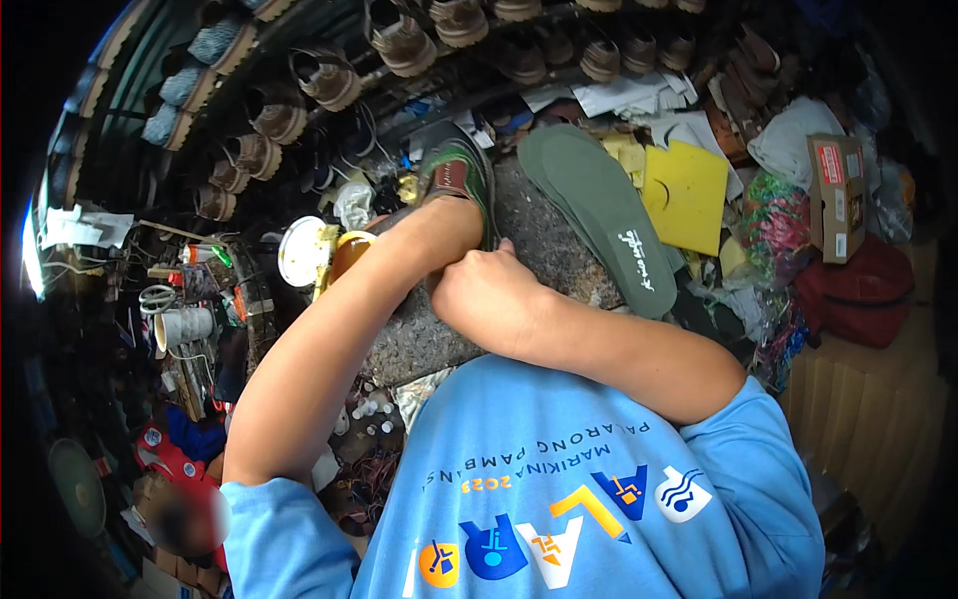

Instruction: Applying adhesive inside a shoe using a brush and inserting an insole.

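Left hand [439, 225] is reaching inside the green shoe [457, 172] on the stone slab [554, 245], fingers hidden; right hand [489, 295], fingers curled together, is bracing its heel; green insoles [599, 215] lying at two o'clock

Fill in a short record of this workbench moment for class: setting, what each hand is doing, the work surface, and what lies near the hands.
Setting: cluttered shoemaking bench, rows of unfinished shoes along the back
Left hand: hidden inside the green and brown shoe
Right hand: closed against the shoe's heel end
Work surface: grey speckled stone slab
Right of the shoe: green insoles, yellow foam sheet
Left of the shoe: open tin of yellowish glue, white lid
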Demonstrator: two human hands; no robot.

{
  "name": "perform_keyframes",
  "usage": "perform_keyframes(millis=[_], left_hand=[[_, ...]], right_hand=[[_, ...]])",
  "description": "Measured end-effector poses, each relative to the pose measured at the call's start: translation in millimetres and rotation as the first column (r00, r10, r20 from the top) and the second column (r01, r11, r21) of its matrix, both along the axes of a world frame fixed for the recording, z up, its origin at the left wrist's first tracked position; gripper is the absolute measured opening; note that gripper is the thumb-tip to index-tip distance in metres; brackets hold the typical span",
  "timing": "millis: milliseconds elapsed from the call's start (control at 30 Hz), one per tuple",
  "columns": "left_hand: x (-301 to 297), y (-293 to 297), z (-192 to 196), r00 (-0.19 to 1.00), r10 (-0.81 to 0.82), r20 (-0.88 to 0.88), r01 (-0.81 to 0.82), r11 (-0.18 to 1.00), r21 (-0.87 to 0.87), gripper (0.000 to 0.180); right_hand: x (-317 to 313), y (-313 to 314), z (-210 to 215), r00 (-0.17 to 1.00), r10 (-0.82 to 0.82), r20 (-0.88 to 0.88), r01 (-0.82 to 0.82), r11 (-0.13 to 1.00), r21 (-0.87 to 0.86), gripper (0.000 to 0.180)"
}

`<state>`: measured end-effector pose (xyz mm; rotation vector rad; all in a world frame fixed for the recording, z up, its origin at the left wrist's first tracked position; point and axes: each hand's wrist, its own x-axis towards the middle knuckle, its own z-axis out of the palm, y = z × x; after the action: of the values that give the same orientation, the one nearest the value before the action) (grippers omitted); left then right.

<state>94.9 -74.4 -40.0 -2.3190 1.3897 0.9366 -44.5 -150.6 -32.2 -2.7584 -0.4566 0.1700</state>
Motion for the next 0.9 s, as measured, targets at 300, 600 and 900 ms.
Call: perform_keyframes(millis=[300, 600, 900], left_hand=[[9.1, -16.0, -44.0, 0.995, 0.093, -0.02, -0.093, 0.995, 0.02, 0.029], [25.5, -12.0, -77.7, 0.984, 0.171, -0.038, -0.17, 0.985, 0.044, 0.042], [27.4, 12.4, -97.1, 0.979, 0.204, -0.02, -0.203, 0.978, 0.039, 0.056]], right_hand=[[8.1, -9.7, 4.8, 0.993, 0.015, -0.118, -0.004, 0.996, 0.091, 0.014], [7.8, -9.4, 11.1, 0.982, 0.064, -0.176, -0.051, 0.996, 0.08, 0.014], [7.0, -12.1, 2.8, 0.995, 0.051, -0.082, -0.044, 0.995, 0.088, 0.014]])
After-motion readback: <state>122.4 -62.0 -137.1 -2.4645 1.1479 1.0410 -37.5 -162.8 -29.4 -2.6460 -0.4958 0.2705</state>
